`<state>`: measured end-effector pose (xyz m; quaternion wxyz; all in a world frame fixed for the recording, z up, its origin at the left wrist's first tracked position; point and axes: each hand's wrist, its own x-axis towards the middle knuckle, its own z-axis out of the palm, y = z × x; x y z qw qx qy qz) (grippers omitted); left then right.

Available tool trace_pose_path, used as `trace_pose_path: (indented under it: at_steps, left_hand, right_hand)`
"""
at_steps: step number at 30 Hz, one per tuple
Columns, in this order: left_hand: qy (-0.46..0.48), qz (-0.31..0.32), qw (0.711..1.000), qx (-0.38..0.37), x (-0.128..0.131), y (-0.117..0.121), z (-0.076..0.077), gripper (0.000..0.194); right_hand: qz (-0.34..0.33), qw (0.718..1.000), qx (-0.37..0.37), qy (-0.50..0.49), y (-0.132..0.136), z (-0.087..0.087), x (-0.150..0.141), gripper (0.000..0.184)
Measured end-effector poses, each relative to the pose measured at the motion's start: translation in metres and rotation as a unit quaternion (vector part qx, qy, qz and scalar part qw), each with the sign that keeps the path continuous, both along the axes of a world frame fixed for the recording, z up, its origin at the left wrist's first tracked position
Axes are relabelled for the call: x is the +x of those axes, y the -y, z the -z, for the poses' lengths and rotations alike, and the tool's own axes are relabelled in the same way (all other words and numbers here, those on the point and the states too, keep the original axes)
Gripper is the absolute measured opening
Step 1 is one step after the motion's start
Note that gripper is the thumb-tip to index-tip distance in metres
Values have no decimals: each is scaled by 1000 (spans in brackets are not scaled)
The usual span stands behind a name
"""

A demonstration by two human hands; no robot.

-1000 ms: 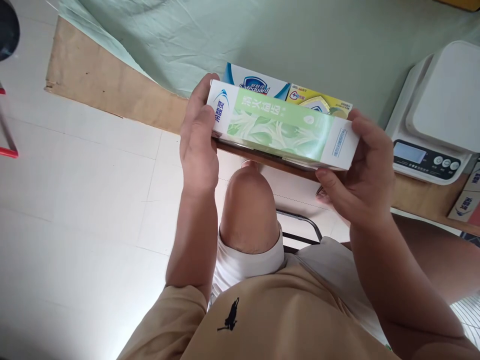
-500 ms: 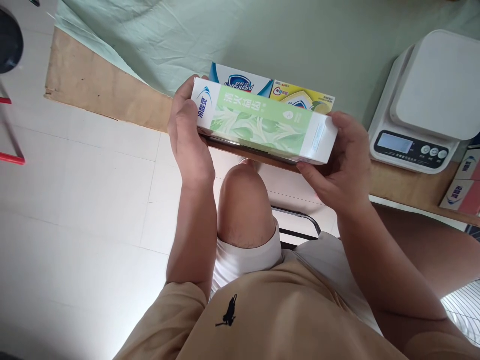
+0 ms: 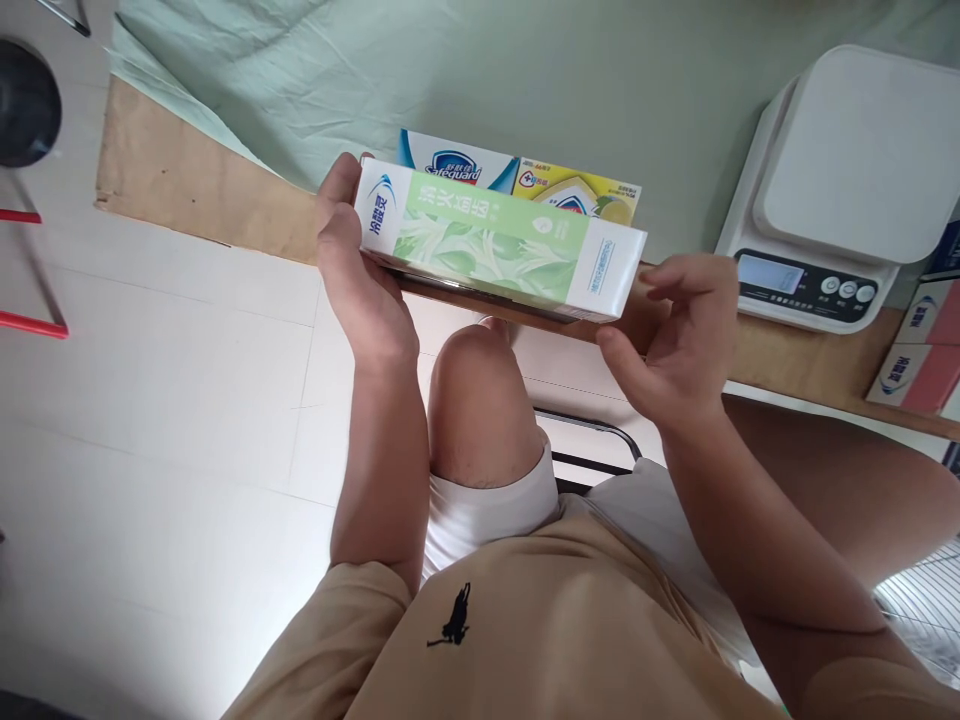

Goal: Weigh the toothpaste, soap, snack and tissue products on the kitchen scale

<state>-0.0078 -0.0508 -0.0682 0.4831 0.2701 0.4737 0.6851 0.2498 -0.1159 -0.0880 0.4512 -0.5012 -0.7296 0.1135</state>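
My left hand (image 3: 360,265) grips the left end of a long white and green toothpaste box (image 3: 491,240), thumb at the front and fingers mostly hidden. The box tilts down to the right at the table's front edge. Just beyond it show a white and blue Safeguard soap box (image 3: 456,163) and a yellow soap box (image 3: 581,190), side by side, their lower parts covered. I cannot tell whether they rest on the table or are held too. My right hand (image 3: 686,335) is open beside the box's right end, thumb and fingers apart, a small gap between.
A white digital scale (image 3: 847,190) stands on the table at right, with pink and white toothpaste boxes (image 3: 913,375) near it. Green cloth (image 3: 600,80) covers the table above a bare wooden edge (image 3: 202,175). A black round object (image 3: 26,105) and red bars (image 3: 34,325) are at left.
My right hand has let go of the toothpaste box's right end and drawn slightly away from it. The box, still in my left hand, appears a little further left as the view shifts.
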Motion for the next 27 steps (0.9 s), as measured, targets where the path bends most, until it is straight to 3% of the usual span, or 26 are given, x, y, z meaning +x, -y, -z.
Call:
trace_pose_path:
  at_steps: [2,5,15,22,27]
  left_hand:
    - [-37,2,999,-7,4,1,-5,46]
    - [-72,-17,997,-14,11,3,-12,43]
    - [-95,-36,995,-12,16,0,-13,47]
    - [-99,-30,994,19,20,6,-16,34]
    - [-121,-5,992,34,11,0,2,27]
  right_hand:
    - [-1,1000,6,17,4,-4,-2,19]
    - [-21,1000,-11,14,5,-7,-5,7]
    - [-25,997,-78,-12,-4,-11,-3,6]
    - [-14,993,-114,-22,-2,-17,-5,8]
    - [-26,992,-117,-33,-2,-19,-5,4]
